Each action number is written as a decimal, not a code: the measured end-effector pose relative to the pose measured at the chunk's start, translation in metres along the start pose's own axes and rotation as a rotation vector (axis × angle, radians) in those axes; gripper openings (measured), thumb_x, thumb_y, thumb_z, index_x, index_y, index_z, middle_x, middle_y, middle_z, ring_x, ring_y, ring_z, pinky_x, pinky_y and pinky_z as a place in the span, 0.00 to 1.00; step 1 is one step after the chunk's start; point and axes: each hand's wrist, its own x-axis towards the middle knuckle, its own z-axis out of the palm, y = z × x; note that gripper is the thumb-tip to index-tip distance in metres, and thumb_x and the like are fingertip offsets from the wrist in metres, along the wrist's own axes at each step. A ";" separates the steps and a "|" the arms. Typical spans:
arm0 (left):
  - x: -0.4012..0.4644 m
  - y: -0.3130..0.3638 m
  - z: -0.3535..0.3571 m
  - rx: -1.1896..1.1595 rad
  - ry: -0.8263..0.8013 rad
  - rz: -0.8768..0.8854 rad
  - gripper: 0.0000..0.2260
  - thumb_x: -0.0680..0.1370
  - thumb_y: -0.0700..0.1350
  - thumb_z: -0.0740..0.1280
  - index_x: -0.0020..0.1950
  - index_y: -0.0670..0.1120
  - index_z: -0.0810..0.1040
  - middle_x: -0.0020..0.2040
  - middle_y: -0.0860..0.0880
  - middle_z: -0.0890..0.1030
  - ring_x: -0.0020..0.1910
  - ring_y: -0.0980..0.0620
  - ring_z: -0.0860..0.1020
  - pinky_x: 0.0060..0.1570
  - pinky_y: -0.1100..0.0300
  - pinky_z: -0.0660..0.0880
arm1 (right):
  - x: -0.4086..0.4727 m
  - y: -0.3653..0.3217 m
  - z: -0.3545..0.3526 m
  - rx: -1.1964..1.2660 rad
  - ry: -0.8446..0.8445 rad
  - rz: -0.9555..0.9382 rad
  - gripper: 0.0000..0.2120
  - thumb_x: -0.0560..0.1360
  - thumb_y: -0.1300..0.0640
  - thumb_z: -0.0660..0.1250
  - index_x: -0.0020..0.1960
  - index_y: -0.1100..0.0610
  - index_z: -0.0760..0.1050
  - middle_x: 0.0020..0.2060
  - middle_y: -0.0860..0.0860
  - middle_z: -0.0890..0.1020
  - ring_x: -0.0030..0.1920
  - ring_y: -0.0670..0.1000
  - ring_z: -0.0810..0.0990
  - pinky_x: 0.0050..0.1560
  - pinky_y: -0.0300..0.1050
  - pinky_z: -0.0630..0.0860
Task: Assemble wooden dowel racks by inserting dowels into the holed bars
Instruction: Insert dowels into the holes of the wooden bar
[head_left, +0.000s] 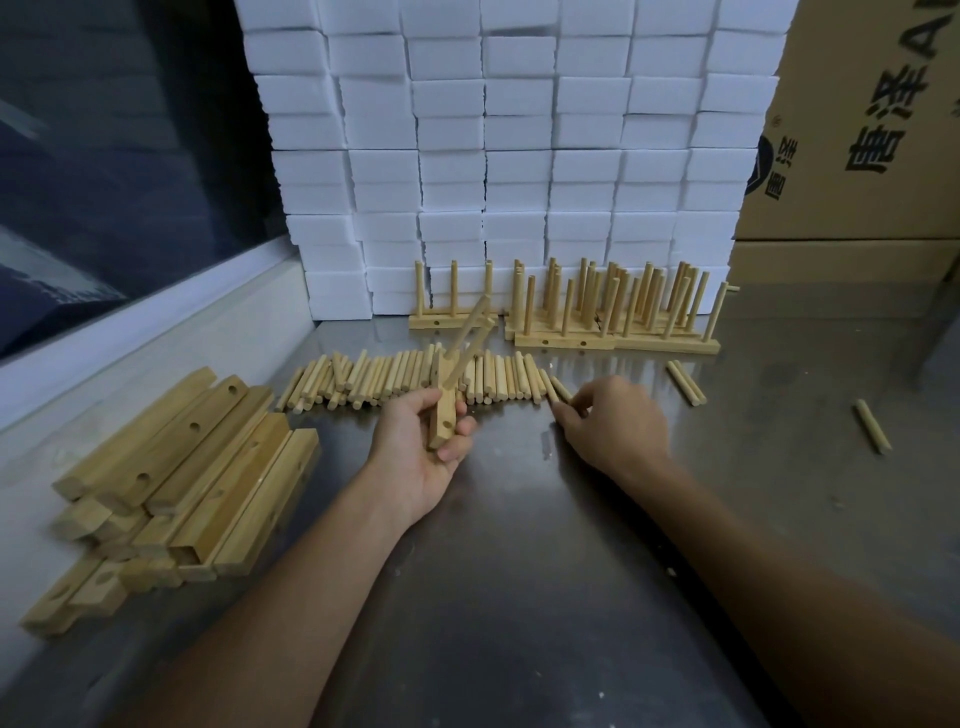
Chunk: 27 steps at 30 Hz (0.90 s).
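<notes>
Wood everywhere here, pale and unfinished. The left hand (426, 441) is gripping a holed bar (444, 415) with fingers curled round its lower half, holding it tilted up off the table (571, 571). Two dowels (470, 338) are already sticking out of its far end, slanting up and away. One empty hole is showing near the thumb.

The right hand (613, 421) is resting down on the table at the right end of the dowel row (415, 382), fingertips pinching one loose dowel (558, 392) there. It looks like it's being picked for the next hole, though I can't tell if it's off the surface yet.

Handling-wise, I'd guess these pieces are light and stiff, so no worry about bending. Dowels are round and smooth, so they're probably rolling easily on that shiny metal; pinching near the middle and then sliding the grip toward one end should be giving better aim at the hole. The bar is square-edged, so holding it by the flat sides, clear of the open hole, seems right. The fit is likely snug, so pushing straight along the axis matters more than force.

Spare bars (171, 467) are piling up on the left, finished racks (597, 317) are standing at the back against white foam blocks (493, 156), and a few stray dowels (685, 382) are lying off to the right.
</notes>
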 end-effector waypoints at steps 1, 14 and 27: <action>0.000 -0.001 0.000 0.006 0.000 0.005 0.07 0.82 0.38 0.55 0.49 0.39 0.71 0.36 0.43 0.72 0.26 0.52 0.70 0.17 0.66 0.59 | 0.000 0.001 -0.001 0.010 -0.002 0.006 0.11 0.77 0.47 0.69 0.46 0.55 0.83 0.38 0.49 0.83 0.38 0.48 0.80 0.44 0.50 0.82; 0.001 -0.002 -0.002 0.036 0.007 -0.005 0.09 0.84 0.47 0.58 0.54 0.43 0.72 0.29 0.49 0.67 0.23 0.56 0.66 0.15 0.67 0.58 | 0.004 -0.006 -0.014 -0.060 -0.197 0.068 0.10 0.78 0.51 0.68 0.53 0.57 0.77 0.42 0.52 0.81 0.43 0.52 0.81 0.49 0.51 0.82; 0.004 -0.004 -0.002 0.061 0.024 0.018 0.10 0.84 0.50 0.58 0.54 0.44 0.71 0.28 0.49 0.69 0.23 0.55 0.66 0.15 0.66 0.58 | 0.002 -0.009 -0.016 0.181 -0.053 -0.081 0.13 0.80 0.58 0.62 0.63 0.55 0.74 0.45 0.49 0.79 0.42 0.48 0.80 0.45 0.46 0.80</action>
